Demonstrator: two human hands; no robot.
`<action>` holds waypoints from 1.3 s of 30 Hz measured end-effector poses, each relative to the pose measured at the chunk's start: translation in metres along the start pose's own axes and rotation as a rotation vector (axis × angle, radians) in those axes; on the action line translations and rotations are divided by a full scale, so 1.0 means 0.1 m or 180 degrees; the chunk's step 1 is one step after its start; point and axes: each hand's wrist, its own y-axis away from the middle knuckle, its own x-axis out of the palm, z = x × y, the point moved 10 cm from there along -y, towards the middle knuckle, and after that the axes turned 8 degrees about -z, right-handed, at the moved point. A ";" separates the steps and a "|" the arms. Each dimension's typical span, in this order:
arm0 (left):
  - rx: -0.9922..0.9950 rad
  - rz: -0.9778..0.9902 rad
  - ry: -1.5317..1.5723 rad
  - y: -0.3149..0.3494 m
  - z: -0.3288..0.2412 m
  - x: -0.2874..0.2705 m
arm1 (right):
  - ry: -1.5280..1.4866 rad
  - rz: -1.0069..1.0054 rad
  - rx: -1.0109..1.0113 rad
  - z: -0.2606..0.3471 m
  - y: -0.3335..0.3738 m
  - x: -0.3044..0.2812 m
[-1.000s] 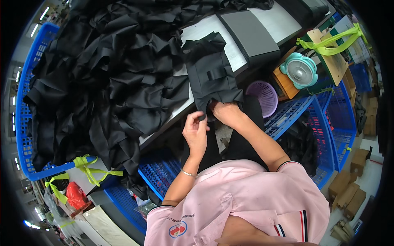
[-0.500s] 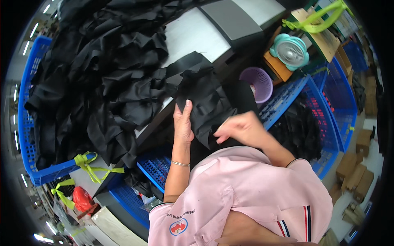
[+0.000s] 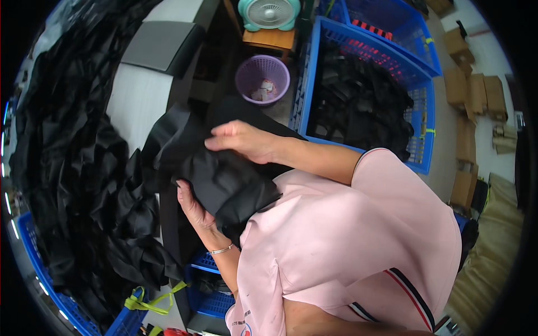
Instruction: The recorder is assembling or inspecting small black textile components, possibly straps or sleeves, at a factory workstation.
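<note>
A piece of black fabric [image 3: 230,185] lies bunched in front of my body, its lower end against my pink shirt. My left hand [image 3: 196,210] grips its left edge, thumb on the near side and the other fingers hidden beneath the cloth. Above the piece is my right hand [image 3: 244,141], fingers drawn together and pointing left; what they pinch, if anything, is hidden. Farther left spreads a large heap of black fabric [image 3: 73,162], beside the white tabletop [image 3: 137,98] with its grey panel [image 3: 159,46].
A purple basket [image 3: 262,79] with scraps stands beyond my hands, below a teal fan [image 3: 270,14] on a wooden stand [image 3: 269,39]. To the right, a blue crate [image 3: 423,123] holds black pieces. Another blue crate [image 3: 210,302] sits low at left. Cardboard boxes [image 3: 465,145] line the far right.
The view has swung right, bringing the blue crate and basket nearer the middle. My right hand has risen from the fabric's lower corner to its upper part. My left hand keeps its grip.
</note>
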 end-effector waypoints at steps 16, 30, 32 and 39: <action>-0.0149 0.0421 -0.2286 -0.13 0.81 0.43 | 0.1661 -0.4441 -0.0910 -0.10 1.71 -3.79; 0.0075 -0.0452 -0.1983 -0.20 0.42 -0.56 | 0.3473 -0.2046 -0.1860 0.15 -0.05 -2.22; 0.0217 -0.0574 -0.1898 -0.20 0.28 -0.61 | 0.3072 -0.1128 -0.2044 0.47 -0.49 -0.75; 0.1930 -0.1235 -0.1938 -0.04 -0.62 -0.58 | 0.3653 0.0344 -0.3642 0.24 -1.20 1.85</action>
